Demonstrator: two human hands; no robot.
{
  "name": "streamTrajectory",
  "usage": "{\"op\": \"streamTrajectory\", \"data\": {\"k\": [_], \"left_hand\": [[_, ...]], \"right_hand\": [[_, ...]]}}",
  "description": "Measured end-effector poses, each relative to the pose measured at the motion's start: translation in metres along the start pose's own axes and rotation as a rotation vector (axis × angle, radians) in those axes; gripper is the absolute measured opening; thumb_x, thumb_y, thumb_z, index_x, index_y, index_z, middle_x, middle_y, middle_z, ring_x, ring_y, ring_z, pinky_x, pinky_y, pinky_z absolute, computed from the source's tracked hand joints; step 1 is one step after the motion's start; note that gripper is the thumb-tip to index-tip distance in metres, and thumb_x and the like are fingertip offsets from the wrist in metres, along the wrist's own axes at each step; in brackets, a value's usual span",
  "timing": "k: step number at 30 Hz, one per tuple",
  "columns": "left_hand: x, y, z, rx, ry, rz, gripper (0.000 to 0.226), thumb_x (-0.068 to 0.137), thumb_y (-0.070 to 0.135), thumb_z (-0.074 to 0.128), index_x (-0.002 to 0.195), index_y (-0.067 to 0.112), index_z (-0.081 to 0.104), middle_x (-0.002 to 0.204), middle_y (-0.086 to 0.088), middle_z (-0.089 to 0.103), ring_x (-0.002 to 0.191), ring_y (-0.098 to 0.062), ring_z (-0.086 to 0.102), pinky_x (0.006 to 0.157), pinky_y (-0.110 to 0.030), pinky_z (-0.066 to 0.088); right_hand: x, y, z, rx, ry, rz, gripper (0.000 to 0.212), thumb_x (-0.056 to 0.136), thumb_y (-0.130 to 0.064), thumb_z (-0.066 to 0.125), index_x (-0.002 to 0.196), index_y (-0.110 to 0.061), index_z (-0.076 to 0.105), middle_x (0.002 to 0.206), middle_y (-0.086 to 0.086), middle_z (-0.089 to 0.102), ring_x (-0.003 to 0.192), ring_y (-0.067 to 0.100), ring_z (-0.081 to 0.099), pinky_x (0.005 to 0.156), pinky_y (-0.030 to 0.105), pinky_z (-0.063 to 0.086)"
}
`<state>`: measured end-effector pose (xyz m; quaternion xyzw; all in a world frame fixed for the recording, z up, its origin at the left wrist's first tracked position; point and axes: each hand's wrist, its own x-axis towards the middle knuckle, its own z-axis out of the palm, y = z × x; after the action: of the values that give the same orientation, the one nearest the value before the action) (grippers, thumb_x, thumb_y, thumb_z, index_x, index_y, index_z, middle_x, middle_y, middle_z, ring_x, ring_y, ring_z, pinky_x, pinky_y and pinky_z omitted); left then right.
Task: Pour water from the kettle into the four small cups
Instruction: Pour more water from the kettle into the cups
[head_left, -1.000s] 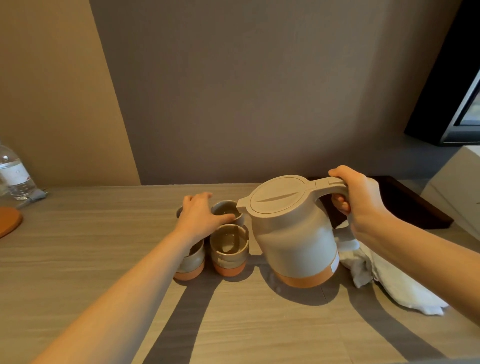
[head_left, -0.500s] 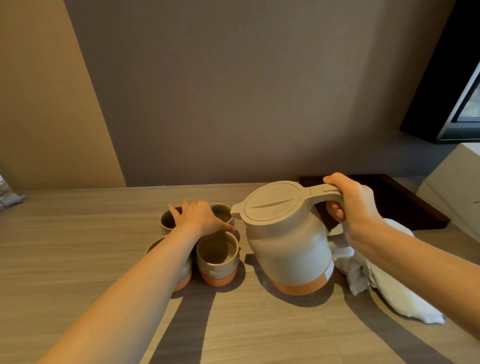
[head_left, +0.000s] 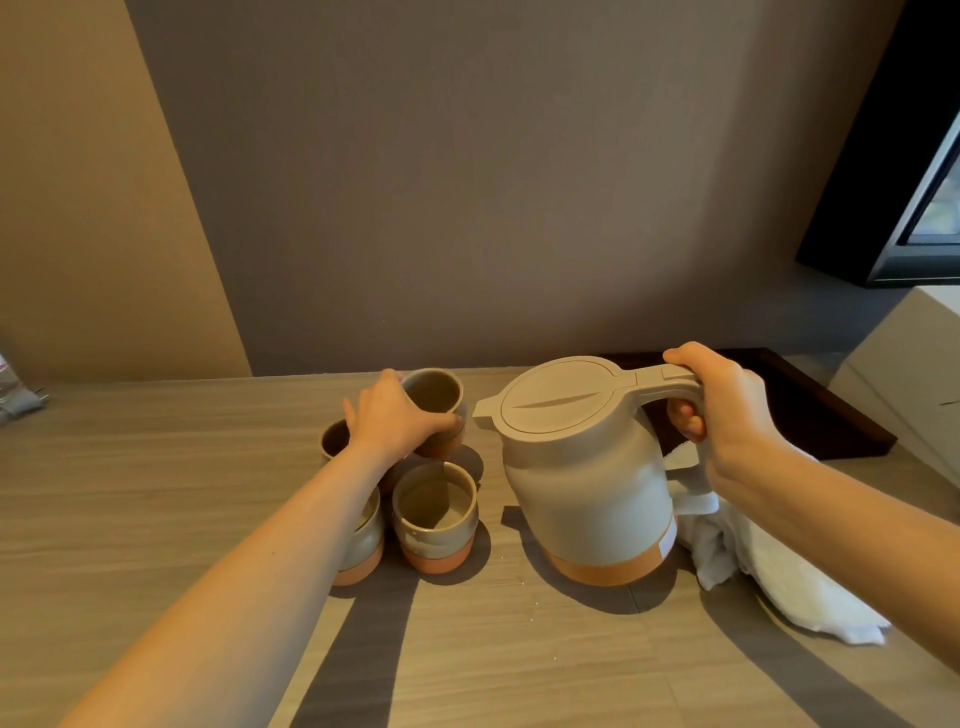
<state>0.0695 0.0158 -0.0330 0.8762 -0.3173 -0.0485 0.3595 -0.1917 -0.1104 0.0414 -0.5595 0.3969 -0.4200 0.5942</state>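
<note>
A beige kettle (head_left: 587, 483) with an orange base stands on the wooden table (head_left: 156, 493), lid closed and spout pointing left. My right hand (head_left: 717, 410) grips its handle. Left of it stand small grey cups with orange bases. My left hand (head_left: 395, 421) holds the back right cup (head_left: 434, 397), raised and tilted above the others. The front right cup (head_left: 435, 514) has water in it. The front left cup (head_left: 363, 540) is mostly hidden by my forearm. The rim of the back left cup (head_left: 333, 439) shows beside my hand.
A crumpled white cloth (head_left: 769, 571) lies right of the kettle. A dark tray (head_left: 810, 410) sits behind my right hand, with a white box (head_left: 914, 374) at the far right. A plastic wrapper (head_left: 15, 395) lies at the left edge. A wall rises behind the table.
My left hand has closed on the back right cup and raised it off the table. The kettle has stayed on the table in my right hand.
</note>
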Motion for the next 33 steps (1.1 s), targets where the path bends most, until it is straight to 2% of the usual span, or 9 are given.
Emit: {"op": "streamTrajectory", "data": {"k": [2, 4, 9, 12, 17, 20, 27, 29, 33], "left_hand": [[-0.004, 0.006, -0.007, -0.180, 0.053, 0.046, 0.086, 0.061, 0.050, 0.086, 0.130, 0.020, 0.045, 0.121, -0.001, 0.057, 0.111, -0.020, 0.052, 0.094, -0.039, 0.046], [-0.007, 0.013, -0.015, -0.312, 0.083, 0.064, 0.087, 0.064, 0.039, 0.088, 0.136, 0.021, 0.043, 0.125, 0.000, 0.053, 0.111, -0.015, 0.049, 0.085, -0.030, 0.044], [-0.020, 0.023, -0.036, -0.524, 0.134, 0.041, 0.096, 0.068, 0.034, 0.086, 0.146, 0.024, 0.032, 0.139, 0.001, 0.045, 0.115, -0.013, 0.044, 0.088, -0.030, 0.041], [-0.032, 0.025, -0.047, -0.612, 0.146, 0.002, 0.101, 0.069, 0.038, 0.085, 0.150, 0.026, 0.027, 0.145, 0.001, 0.041, 0.119, -0.014, 0.041, 0.095, -0.034, 0.043], [-0.056, 0.018, -0.061, -0.619, 0.168, -0.021, 0.103, 0.067, 0.042, 0.085, 0.150, 0.030, 0.025, 0.147, 0.003, 0.039, 0.129, -0.020, 0.041, 0.095, -0.037, 0.044], [-0.072, 0.012, -0.068, -0.610, 0.171, -0.014, 0.097, 0.069, 0.037, 0.085, 0.148, 0.030, 0.028, 0.142, 0.003, 0.043, 0.120, -0.016, 0.042, 0.090, -0.035, 0.045], [-0.105, -0.003, -0.077, -0.594, 0.225, 0.020, 0.081, 0.060, 0.027, 0.091, 0.129, 0.027, 0.049, 0.117, 0.008, 0.057, 0.107, -0.014, 0.053, 0.078, -0.026, 0.045], [-0.112, -0.008, -0.078, -0.559, 0.246, 0.050, 0.082, 0.056, 0.025, 0.093, 0.125, 0.028, 0.050, 0.116, 0.007, 0.059, 0.107, -0.014, 0.055, 0.079, -0.026, 0.048], [-0.124, -0.016, -0.078, -0.440, 0.266, 0.102, 0.086, 0.050, 0.027, 0.093, 0.125, 0.030, 0.050, 0.121, 0.009, 0.054, 0.114, -0.015, 0.051, 0.092, -0.037, 0.049]], "right_hand": [[0.000, -0.001, -0.001, 0.003, 0.014, -0.001, 0.028, 0.086, -0.029, 0.062, 0.067, -0.009, 0.060, 0.041, -0.005, 0.049, 0.036, 0.007, 0.039, 0.047, 0.020, 0.035], [-0.001, -0.003, -0.001, 0.005, 0.029, 0.004, 0.027, 0.085, -0.031, 0.062, 0.069, -0.009, 0.060, 0.040, -0.006, 0.050, 0.034, 0.006, 0.040, 0.046, 0.019, 0.035], [-0.009, -0.011, 0.001, 0.030, 0.039, 0.003, 0.026, 0.085, -0.032, 0.062, 0.073, -0.009, 0.061, 0.053, 0.001, 0.051, 0.038, 0.008, 0.040, 0.046, 0.020, 0.035], [-0.015, -0.017, 0.002, 0.046, 0.034, -0.002, 0.027, 0.085, -0.032, 0.062, 0.070, -0.011, 0.059, 0.048, -0.001, 0.050, 0.036, 0.008, 0.039, 0.046, 0.019, 0.034], [-0.029, -0.028, 0.008, 0.052, 0.008, -0.007, 0.027, 0.084, -0.033, 0.062, 0.072, -0.009, 0.059, 0.045, -0.004, 0.050, 0.034, 0.006, 0.038, 0.043, 0.018, 0.033], [-0.036, -0.031, 0.011, 0.045, 0.006, -0.002, 0.027, 0.081, -0.036, 0.063, 0.081, -0.009, 0.059, 0.048, -0.004, 0.051, 0.034, 0.006, 0.040, 0.043, 0.018, 0.035], [-0.056, -0.042, 0.019, 0.048, -0.047, -0.024, 0.027, 0.081, -0.031, 0.061, 0.063, -0.012, 0.054, 0.040, -0.005, 0.044, 0.034, 0.006, 0.034, 0.043, 0.020, 0.031], [-0.060, -0.045, 0.021, 0.048, -0.061, -0.032, 0.028, 0.082, -0.031, 0.061, 0.062, -0.012, 0.054, 0.039, -0.006, 0.045, 0.033, 0.006, 0.035, 0.042, 0.019, 0.031], [-0.065, -0.050, 0.025, 0.015, -0.077, -0.057, 0.030, 0.082, -0.032, 0.061, 0.062, -0.011, 0.054, 0.039, -0.006, 0.045, 0.032, 0.006, 0.036, 0.047, 0.023, 0.032]]}}
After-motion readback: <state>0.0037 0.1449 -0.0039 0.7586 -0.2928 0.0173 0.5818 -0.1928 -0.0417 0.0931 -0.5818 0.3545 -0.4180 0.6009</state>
